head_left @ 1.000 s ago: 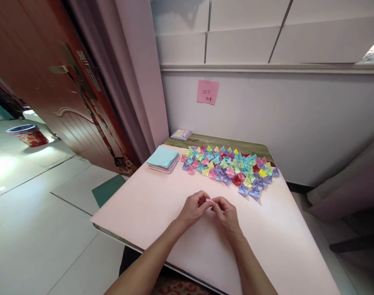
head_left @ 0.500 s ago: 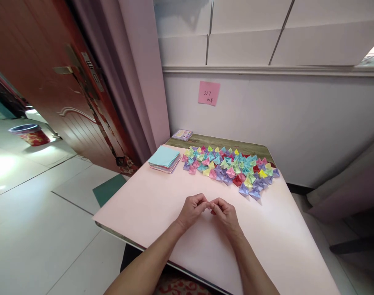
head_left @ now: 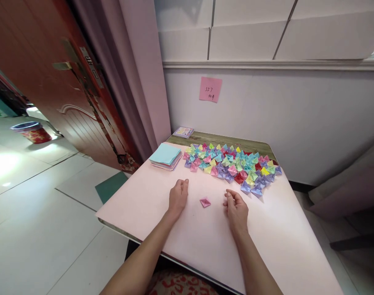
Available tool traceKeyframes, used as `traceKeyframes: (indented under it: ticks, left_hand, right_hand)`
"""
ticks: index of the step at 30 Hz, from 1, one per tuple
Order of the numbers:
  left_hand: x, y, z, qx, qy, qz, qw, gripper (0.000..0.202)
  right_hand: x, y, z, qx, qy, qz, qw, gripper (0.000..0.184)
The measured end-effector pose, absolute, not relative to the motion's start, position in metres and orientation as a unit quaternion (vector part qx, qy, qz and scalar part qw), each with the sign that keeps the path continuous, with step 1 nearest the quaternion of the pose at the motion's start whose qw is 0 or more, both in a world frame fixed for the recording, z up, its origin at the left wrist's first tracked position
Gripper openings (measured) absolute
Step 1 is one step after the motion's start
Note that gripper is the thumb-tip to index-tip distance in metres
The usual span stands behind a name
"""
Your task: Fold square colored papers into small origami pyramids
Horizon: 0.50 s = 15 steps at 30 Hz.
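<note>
A small folded pink paper piece [head_left: 205, 202], diamond-shaped with raised folds, rests on the pale pink tabletop cover [head_left: 202, 241] between my hands, touched by neither. To its left is my left hand [head_left: 178, 197], empty, its fingers loosely bent and thumb and forefinger pointing forward. My right hand [head_left: 236, 208] is on the other side, also empty, fingers half bent and slightly apart. Behind them lie many folded paper pieces [head_left: 233, 168] in pink, blue, yellow, green, purple and red. A stack of square paper [head_left: 165, 155], light blue on top, stands at the left.
At the far left corner of the table sits a small pack of printed cards or paper [head_left: 183, 132]. A pink note [head_left: 210, 89] with handwriting sticks to the wall. On the left are a brown door [head_left: 45, 82], a purple curtain [head_left: 144, 78] and a red bin [head_left: 33, 132].
My hands were together, fingertips pinched at something mostly hidden. Now they have parted to either side, and the folded pink paper piece lies exposed on the table. The view has shifted slightly.
</note>
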<state>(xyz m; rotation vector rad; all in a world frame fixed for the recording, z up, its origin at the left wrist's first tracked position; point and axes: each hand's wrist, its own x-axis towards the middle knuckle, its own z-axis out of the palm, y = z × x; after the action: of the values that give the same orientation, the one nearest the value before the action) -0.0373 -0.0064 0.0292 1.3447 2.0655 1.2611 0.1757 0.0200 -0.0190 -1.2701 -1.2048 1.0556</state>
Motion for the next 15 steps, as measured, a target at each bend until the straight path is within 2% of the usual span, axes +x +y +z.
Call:
traceKeyframes:
  ticks: [5, 10, 15]
  left_hand:
    - [-0.032, -0.013, 0.015, 0.548, 0.639, 0.502, 0.199, 0.009]
    - [-0.012, -0.011, 0.004, 0.629, 0.581, 0.464, 0.228, 0.012]
    - [-0.006, -0.007, -0.003, 0.630, 0.586, 0.441, 0.256, 0.010]
  right_hand:
    - [0.171, 0.017, -0.015, -0.542, -0.577, 0.377, 0.480, 0.033]
    - [0.161, 0.014, -0.011, -0.475, -0.700, 0.294, 0.444, 0.022]
    - [0.150, 0.013, -0.012, -0.461, -0.733, 0.305, 0.397, 0.019]
